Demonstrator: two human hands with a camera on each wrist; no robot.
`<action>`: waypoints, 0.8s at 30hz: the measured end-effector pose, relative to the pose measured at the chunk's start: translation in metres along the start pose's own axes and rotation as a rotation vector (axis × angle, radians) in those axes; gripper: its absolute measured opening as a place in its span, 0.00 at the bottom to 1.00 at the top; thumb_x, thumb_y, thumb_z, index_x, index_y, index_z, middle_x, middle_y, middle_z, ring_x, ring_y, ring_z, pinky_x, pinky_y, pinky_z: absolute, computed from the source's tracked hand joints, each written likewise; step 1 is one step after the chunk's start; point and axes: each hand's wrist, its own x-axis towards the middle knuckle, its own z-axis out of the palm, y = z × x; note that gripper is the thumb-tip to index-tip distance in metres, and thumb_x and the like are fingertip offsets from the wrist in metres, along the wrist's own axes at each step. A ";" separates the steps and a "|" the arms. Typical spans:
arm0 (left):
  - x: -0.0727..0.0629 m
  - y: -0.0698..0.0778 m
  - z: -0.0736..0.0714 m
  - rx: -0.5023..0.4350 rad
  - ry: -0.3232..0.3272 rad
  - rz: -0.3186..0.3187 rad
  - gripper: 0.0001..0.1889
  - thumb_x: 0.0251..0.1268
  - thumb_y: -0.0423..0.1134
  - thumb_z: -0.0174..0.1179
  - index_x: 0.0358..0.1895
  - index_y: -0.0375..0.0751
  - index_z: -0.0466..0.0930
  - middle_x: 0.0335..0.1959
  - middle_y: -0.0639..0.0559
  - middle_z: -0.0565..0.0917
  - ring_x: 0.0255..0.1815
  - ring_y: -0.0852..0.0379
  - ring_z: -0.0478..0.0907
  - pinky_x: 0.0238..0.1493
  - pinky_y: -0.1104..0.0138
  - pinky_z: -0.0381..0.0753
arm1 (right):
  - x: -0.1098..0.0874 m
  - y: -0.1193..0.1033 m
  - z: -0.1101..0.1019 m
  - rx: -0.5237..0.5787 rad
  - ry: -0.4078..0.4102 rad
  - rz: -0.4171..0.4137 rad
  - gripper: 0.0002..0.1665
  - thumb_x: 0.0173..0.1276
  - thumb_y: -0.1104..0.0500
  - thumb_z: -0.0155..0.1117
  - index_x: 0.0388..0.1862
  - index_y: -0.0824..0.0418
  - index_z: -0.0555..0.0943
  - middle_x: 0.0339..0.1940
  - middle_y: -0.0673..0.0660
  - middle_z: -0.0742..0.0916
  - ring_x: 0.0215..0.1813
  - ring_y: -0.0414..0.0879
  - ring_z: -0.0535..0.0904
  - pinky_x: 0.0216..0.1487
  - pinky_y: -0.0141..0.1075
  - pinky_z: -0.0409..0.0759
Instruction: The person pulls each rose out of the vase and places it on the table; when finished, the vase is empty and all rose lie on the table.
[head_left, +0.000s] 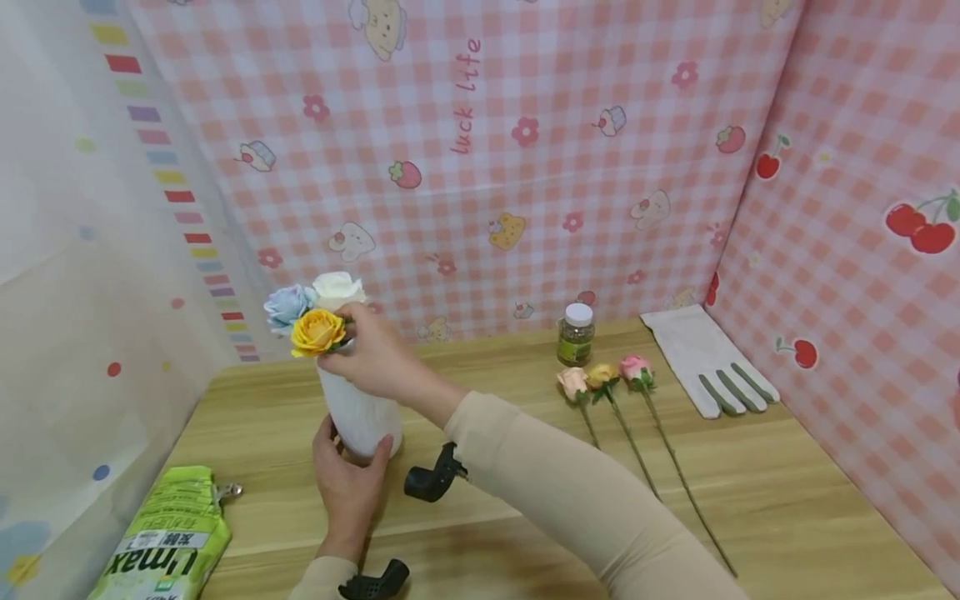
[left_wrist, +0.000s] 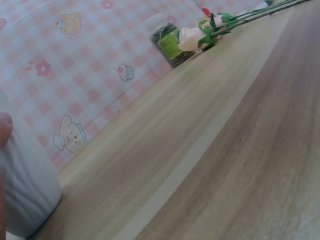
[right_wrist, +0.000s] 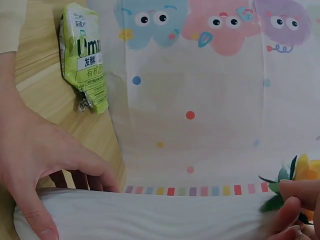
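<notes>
A white vase [head_left: 358,412] with a rippled surface stands on the left part of the table. My left hand [head_left: 349,483] grips it low down, thumb on one side and fingers round the other. At the mouth of the vase, my right hand [head_left: 378,354] pinches a yellow rose [head_left: 318,332] just under its bloom, by the green leaves [right_wrist: 274,202]. A light blue rose [head_left: 289,308] and a white rose [head_left: 337,289] stand beside it in the vase. Their stems are hidden inside.
Three roses, a peach one [head_left: 573,382], an orange-yellow one [head_left: 602,375] and a pink one [head_left: 636,370], lie on the right. Behind them stands a white-lidded jar [head_left: 577,335]. A white glove [head_left: 708,358] lies at the back right, a green clipped bag [head_left: 167,533] at the front left.
</notes>
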 end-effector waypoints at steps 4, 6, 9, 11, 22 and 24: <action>0.000 0.000 0.000 0.016 0.009 0.019 0.46 0.45 0.41 0.76 0.69 0.36 0.62 0.59 0.39 0.71 0.60 0.47 0.68 0.55 0.51 0.71 | 0.001 0.003 -0.002 0.049 0.017 -0.001 0.28 0.63 0.61 0.69 0.61 0.60 0.73 0.54 0.53 0.82 0.47 0.39 0.79 0.41 0.27 0.79; 0.001 -0.001 0.000 0.019 0.011 0.026 0.46 0.45 0.41 0.76 0.69 0.36 0.62 0.59 0.39 0.71 0.59 0.47 0.68 0.55 0.51 0.72 | 0.002 0.005 -0.003 0.049 0.031 -0.013 0.24 0.62 0.61 0.70 0.58 0.61 0.77 0.50 0.53 0.84 0.45 0.38 0.79 0.40 0.27 0.79; 0.001 -0.001 0.000 0.019 0.010 0.026 0.46 0.45 0.41 0.76 0.68 0.35 0.62 0.59 0.39 0.71 0.60 0.47 0.68 0.55 0.51 0.71 | 0.003 0.007 -0.004 0.044 0.056 -0.030 0.18 0.61 0.61 0.71 0.50 0.62 0.82 0.40 0.51 0.85 0.38 0.38 0.79 0.35 0.27 0.79; 0.001 -0.001 0.000 0.017 0.010 0.023 0.45 0.45 0.41 0.76 0.68 0.35 0.62 0.59 0.39 0.71 0.60 0.47 0.68 0.56 0.51 0.71 | 0.003 0.009 -0.004 0.049 0.075 -0.041 0.12 0.61 0.60 0.72 0.42 0.63 0.85 0.33 0.51 0.84 0.33 0.38 0.77 0.31 0.28 0.78; 0.000 -0.004 0.001 0.018 0.016 0.031 0.46 0.45 0.41 0.76 0.68 0.33 0.61 0.59 0.38 0.71 0.60 0.46 0.68 0.56 0.48 0.71 | 0.004 0.017 -0.008 0.204 0.213 -0.127 0.11 0.66 0.54 0.67 0.39 0.60 0.88 0.26 0.50 0.86 0.19 0.38 0.68 0.20 0.29 0.68; 0.001 -0.004 0.000 0.018 0.017 0.022 0.46 0.45 0.41 0.76 0.68 0.33 0.61 0.59 0.37 0.71 0.60 0.46 0.68 0.56 0.48 0.71 | 0.006 0.017 -0.009 0.223 0.217 -0.140 0.13 0.66 0.53 0.66 0.39 0.61 0.88 0.21 0.51 0.84 0.19 0.39 0.66 0.19 0.30 0.66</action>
